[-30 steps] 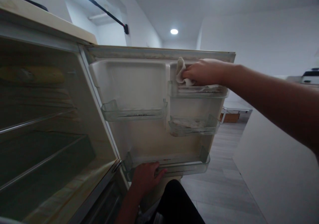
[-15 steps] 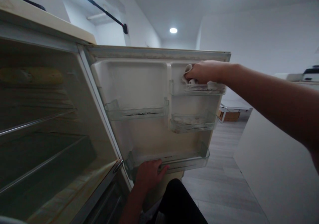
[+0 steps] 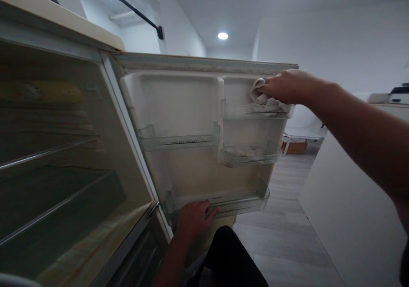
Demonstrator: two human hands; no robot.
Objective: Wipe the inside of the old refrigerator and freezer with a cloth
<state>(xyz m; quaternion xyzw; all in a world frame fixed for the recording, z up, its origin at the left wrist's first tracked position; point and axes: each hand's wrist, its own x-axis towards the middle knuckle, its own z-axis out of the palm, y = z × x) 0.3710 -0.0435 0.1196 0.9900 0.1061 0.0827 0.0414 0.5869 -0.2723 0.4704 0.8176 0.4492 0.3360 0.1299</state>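
My right hand is closed on a pale cloth at the upper right of the open fridge door. Part of the cloth hangs into the small top-right door shelf. Low on the door, my left hand grips the rim of the long bottom door shelf, thumb and fingers over its front edge. Between them are a clear left shelf and a middle-right shelf with whitish residue in it.
On the left stands the open fridge compartment with glass shelves and a yellowish fitting. My knee is below the door. A white cabinet side rises on the right; a brown box lies under a white table.
My right hand has moved right with the cloth, toward the door's outer edge. The left hand keeps its place on the bottom shelf. The view has shifted slightly.
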